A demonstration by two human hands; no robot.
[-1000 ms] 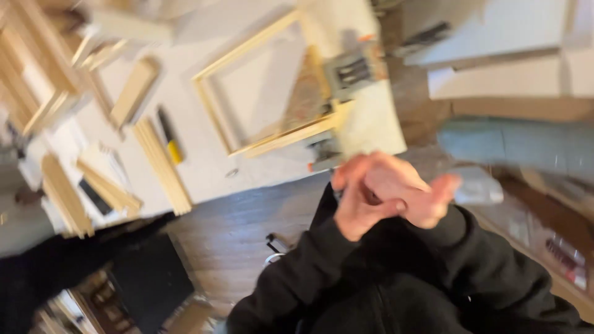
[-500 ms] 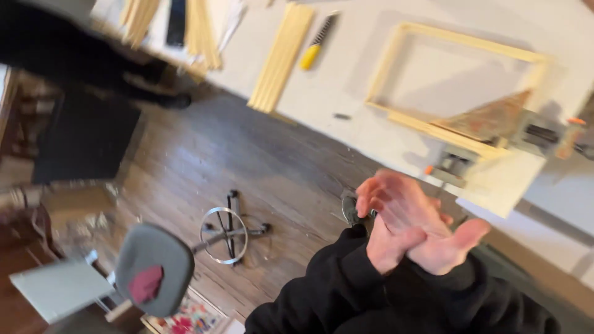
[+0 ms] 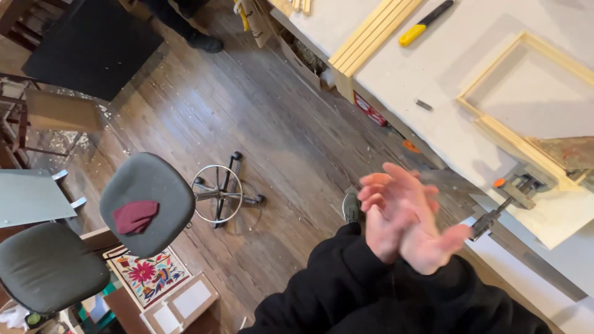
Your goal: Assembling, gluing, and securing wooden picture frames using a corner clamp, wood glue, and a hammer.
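The view has swung away from the worktop (image 3: 396,93) toward the floor and a grey swivel stool (image 3: 147,201), while both hands remain pressed together, empty, palm against palm. The left hand (image 3: 387,213) and right hand (image 3: 427,238) overlap, blurred, so individual fingers are hard to separate. The wooden frame (image 3: 526,133) lies on the worktop, well apart, cut off at the right edge, with a clamp (image 3: 510,198) at its corner.

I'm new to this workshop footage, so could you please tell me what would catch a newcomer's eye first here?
The person's two bare hands, left hand and right hand, are pressed together, empty, at lower centre above black sleeves. To the upper right, a pale rectangular wooden frame lies on the white workbench. At left, a grey round swivel stool carrying a dark red cloth stands on the wooden floor.
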